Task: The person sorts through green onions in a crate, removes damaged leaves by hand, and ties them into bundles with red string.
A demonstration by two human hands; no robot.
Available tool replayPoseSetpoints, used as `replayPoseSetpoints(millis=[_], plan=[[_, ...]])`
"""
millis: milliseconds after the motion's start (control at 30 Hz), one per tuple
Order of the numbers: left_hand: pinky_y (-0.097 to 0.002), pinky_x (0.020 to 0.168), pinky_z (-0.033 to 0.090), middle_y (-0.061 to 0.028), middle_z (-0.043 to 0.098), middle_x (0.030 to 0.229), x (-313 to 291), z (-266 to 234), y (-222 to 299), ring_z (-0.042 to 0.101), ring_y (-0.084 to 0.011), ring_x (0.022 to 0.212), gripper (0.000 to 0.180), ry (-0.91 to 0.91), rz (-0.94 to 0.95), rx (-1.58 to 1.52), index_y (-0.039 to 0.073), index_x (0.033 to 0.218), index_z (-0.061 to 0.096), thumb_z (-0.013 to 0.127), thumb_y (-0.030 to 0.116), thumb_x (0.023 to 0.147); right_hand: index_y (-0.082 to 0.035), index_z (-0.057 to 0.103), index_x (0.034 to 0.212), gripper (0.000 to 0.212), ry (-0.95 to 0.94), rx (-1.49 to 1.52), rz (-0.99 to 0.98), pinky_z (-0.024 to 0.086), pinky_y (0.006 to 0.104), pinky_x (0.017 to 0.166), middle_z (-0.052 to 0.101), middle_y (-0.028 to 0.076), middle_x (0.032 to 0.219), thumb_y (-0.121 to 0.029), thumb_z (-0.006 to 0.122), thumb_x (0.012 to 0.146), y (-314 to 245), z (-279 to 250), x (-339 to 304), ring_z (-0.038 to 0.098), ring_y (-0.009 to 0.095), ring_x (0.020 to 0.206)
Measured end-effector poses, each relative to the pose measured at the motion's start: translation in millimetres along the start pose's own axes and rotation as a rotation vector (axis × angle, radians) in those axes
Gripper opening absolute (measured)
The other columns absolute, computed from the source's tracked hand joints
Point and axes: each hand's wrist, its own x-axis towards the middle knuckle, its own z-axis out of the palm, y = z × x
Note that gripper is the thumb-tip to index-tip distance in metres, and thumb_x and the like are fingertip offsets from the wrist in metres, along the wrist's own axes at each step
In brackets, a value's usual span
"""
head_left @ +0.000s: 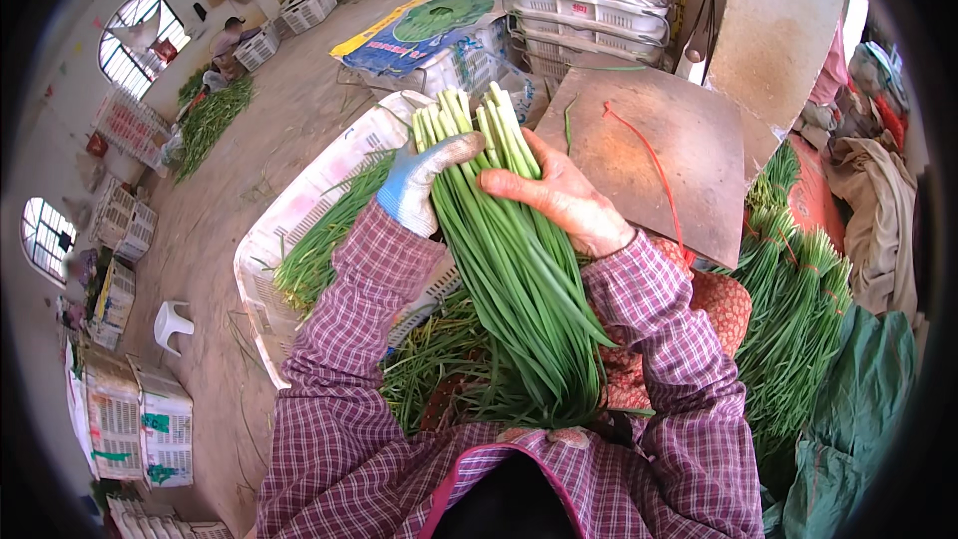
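Note:
Between my two hands is a thick bunch of garlic chives (509, 260), pale cut ends at the top and long green leaves hanging down toward my lap. My left hand (429, 175), in a light blue and grey work glove, grips the bunch from the left, just below the pale ends. On the other side my bare right hand (569, 195) wraps round it, thumb across the front. A red tie (649, 155) lies on the brown board (639, 110) beside my right hand. The fingers behind the bunch are hidden.
At my left a white plastic crate (261, 240) holds more chives. Tied bunches (798, 309) are heaped on the right beside a green sheet (848, 409). Stacked white crates (589, 0) stand ahead. A person (230, 48) sits far left near a green pile (215, 125). A white stool (173, 327) stands left.

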Motion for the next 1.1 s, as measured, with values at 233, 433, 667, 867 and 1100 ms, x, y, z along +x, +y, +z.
replayPoseSetpoints(millis=[233,433,667,867,1100], plan=[[-0.0454,0.083,0.052,-0.0172,0.056,0.113,-6,0,3,0.061,-0.0340,0.095,0.059,-0.112,-0.065,-0.182,0.004,0.130,0.037,0.058,0.010,0.075,-0.002,0.054,0.108,0.031,0.145,0.213,0.106,0.051,0.0221,0.058,0.061,0.005,0.086,-0.017,0.064,0.083,-16,-12,0,0.060,0.012,0.073],[-0.0470,0.077,0.055,-0.0137,0.063,0.092,-2,-7,3,0.064,-0.0317,0.081,0.049,-0.048,0.144,-0.293,0.007,0.115,0.046,0.064,0.015,0.070,-0.005,0.054,0.100,0.025,0.245,-0.045,-0.016,0.047,0.0242,0.051,0.058,0.002,0.080,-0.022,0.064,0.084,-22,-19,7,0.055,0.010,0.061],[-0.0338,0.087,0.040,0.0028,0.049,0.090,3,-82,54,0.050,-0.0126,0.081,0.049,-0.652,0.336,-0.511,0.009,0.128,0.044,0.059,0.022,0.084,-0.010,0.057,0.083,0.029,0.739,-0.453,-0.342,0.036,0.0184,0.049,0.050,-0.005,0.066,-0.037,0.066,0.082,-104,-116,-26,0.044,0.003,0.053],[-0.0423,0.088,0.045,-0.0064,0.059,0.102,9,-76,26,0.057,-0.0209,0.094,0.047,-0.810,0.333,-0.641,0.004,0.125,0.046,0.057,0.023,0.084,-0.009,0.061,0.099,0.034,0.402,-0.566,-0.219,0.042,0.0216,0.053,0.055,-0.002,0.074,-0.036,0.067,0.079,-82,-55,-9,0.048,0.006,0.058],[-0.0385,0.088,0.043,-0.0010,0.054,0.089,12,-68,19,0.054,-0.0175,0.087,0.042,-0.574,0.402,-0.539,0.006,0.118,0.051,0.059,0.023,0.081,-0.005,0.063,0.093,0.021,-0.040,-0.386,-0.058,0.044,0.0180,0.050,0.061,0.000,0.074,-0.019,0.069,0.079,-50,8,-18,0.051,0.004,0.054]])
